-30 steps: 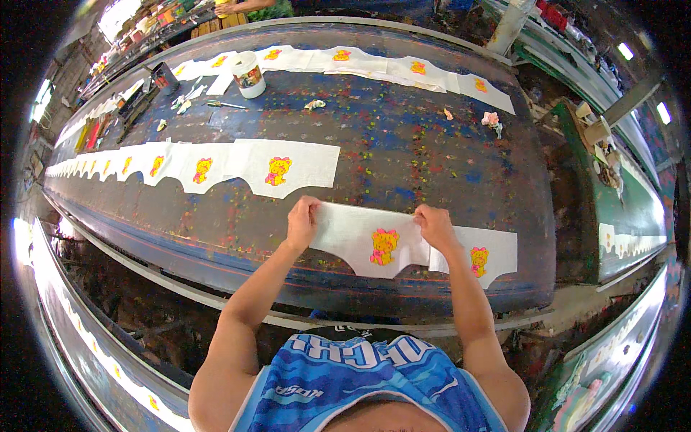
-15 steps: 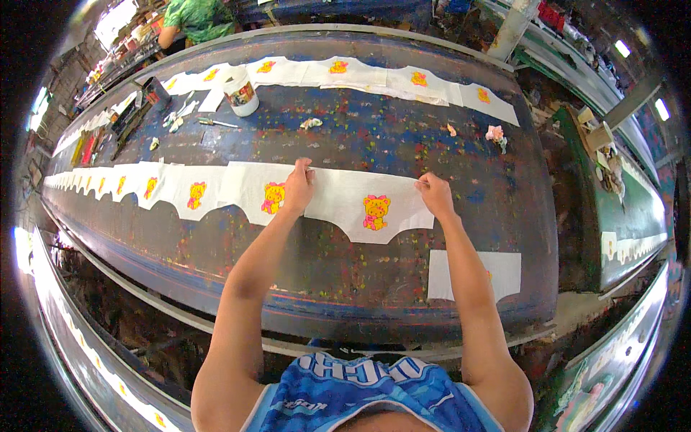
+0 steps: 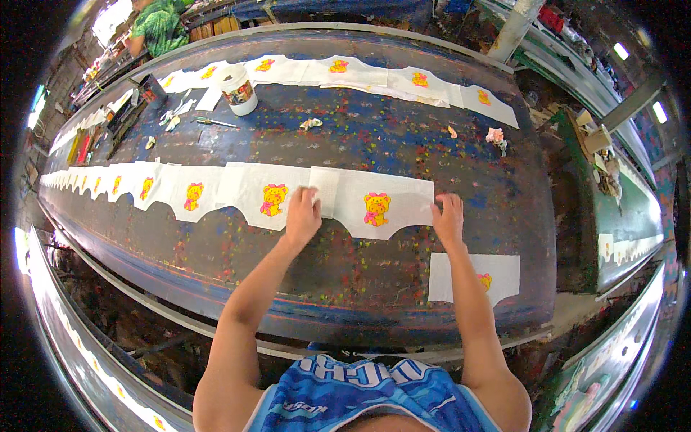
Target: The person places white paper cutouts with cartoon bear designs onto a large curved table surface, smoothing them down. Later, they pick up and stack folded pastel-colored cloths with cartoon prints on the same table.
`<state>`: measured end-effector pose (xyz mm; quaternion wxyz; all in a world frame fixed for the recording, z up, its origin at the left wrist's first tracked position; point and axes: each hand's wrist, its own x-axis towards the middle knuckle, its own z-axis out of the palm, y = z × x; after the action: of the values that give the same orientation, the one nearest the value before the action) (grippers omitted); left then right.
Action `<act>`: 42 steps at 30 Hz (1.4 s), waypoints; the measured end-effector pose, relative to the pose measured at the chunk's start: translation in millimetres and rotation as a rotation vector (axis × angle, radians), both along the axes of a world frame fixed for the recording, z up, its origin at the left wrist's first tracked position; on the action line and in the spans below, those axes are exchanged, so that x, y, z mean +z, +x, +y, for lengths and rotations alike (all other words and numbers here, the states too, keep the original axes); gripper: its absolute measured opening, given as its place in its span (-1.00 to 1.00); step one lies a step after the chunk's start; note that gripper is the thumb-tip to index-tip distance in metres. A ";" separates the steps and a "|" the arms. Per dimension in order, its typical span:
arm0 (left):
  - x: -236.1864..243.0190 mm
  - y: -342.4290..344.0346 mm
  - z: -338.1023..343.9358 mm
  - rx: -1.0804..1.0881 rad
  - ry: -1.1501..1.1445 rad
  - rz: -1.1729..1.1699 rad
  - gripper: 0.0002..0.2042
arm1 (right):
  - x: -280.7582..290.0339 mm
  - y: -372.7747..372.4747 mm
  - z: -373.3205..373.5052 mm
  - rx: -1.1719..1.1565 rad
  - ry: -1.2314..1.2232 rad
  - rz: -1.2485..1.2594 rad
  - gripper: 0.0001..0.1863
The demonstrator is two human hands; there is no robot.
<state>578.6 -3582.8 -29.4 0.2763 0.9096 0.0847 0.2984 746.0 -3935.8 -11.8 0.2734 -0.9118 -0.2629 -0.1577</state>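
A white fabric piece with a yellow-and-pink bear print (image 3: 376,210) lies flat on the dark table, its left edge overlapping a similar printed piece (image 3: 248,189). My left hand (image 3: 305,217) is over the lower part of that overlap, fingers loosely bent and apart, gripping no cloth that I can see. Just beside the right edge of the bear-print piece, my right hand (image 3: 450,217) has its fingers apart, the thumb side close to the fabric. Another white piece (image 3: 461,277) lies nearer me, partly under my right forearm, its print half hidden.
More printed pieces run leftward in a row, with a second row (image 3: 360,74) along the far side. A white tub (image 3: 240,92), a pen (image 3: 216,123), a dark container (image 3: 152,92) and crumpled scraps (image 3: 496,137) sit on the paint-spotted table (image 3: 389,151). A person in green (image 3: 160,27) is far left.
Both hands have left the fabric's upper corners and come down toward me. The piece now lies flat, its left edge over the neighbouring one. The person in green has shifted left.
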 end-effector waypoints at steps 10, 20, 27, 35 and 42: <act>11.6 -105.1 -64.8 -0.227 -0.041 0.044 -0.70 | 14.3 -180.7 -14.1 0.063 0.071 0.109 -0.83; 18.6 -115.3 -86.1 -0.284 -0.154 0.038 -0.81 | 21.0 -212.2 -52.4 0.026 0.083 0.078 -0.83; 25.6 -107.2 -123.2 -0.251 -0.066 0.044 -0.79 | 19.1 -185.8 -95.8 0.027 0.078 0.069 -0.82; 21.2 -38.8 -226.7 -0.217 -0.282 0.145 -0.76 | 14.8 -106.5 -215.1 0.027 0.055 0.044 -0.81; -2.0 15.8 -314.5 0.018 -0.065 0.269 -0.90 | -2.5 -30.6 -303.8 0.042 0.020 0.107 -0.77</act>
<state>594.4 -3897.4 -31.4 0.2891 0.9312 0.1387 0.1735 715.4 -4239.6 -14.3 0.2994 -0.9103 -0.2654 -0.1057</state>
